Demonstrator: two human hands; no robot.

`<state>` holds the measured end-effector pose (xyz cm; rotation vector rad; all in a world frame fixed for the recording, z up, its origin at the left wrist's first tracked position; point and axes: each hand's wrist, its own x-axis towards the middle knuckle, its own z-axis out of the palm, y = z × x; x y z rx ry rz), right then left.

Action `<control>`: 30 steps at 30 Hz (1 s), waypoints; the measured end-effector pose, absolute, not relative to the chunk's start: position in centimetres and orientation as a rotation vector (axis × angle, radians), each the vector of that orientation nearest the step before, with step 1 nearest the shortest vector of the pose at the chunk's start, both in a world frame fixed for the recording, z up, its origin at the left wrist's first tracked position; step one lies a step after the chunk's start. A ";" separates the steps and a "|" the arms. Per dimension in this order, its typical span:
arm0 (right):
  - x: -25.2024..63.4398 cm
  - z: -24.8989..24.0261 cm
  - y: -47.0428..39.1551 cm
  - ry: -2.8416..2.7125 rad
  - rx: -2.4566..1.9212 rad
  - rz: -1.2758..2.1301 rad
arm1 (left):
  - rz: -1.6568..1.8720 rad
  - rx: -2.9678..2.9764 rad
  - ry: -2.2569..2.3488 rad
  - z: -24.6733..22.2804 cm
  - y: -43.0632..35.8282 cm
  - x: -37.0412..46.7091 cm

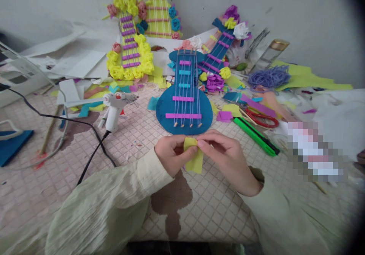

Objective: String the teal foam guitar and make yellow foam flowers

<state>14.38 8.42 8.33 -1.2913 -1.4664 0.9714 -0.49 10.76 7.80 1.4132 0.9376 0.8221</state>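
Between my two hands is a small strip of yellow crepe paper (pixel 194 163), its lower end hanging down. My left hand (pixel 173 155) pinches it with the thumb across the front. From the other side my right hand (pixel 224 156) grips its upper edge between thumb and fingertips. Just beyond my hands lies a blue paper guitar (pixel 182 112) with pink and light-blue bars, purple strings and small wooden pegs. Its rounded bottom almost meets my fingertips.
A white glue gun (pixel 113 112) with a black cord stands to the left. On the right are a green cutter knife (pixel 255 136), red-handled scissors (pixel 262 119) and purple yarn (pixel 268 76). Behind are a yellow flower-trimmed instrument (pixel 129 44), another blue one (pixel 218 53) and paper scraps.
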 end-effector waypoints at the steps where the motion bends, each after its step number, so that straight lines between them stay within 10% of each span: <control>1: 14.4 8.3 8.4 -1.449 -1.297 0.981 | 0.820 1.407 0.935 7.8 10.7 -0.5; 30: 14.5 8.0 8.5 -1.192 -1.189 1.332 | 0.786 1.420 0.977 7.7 10.7 -0.6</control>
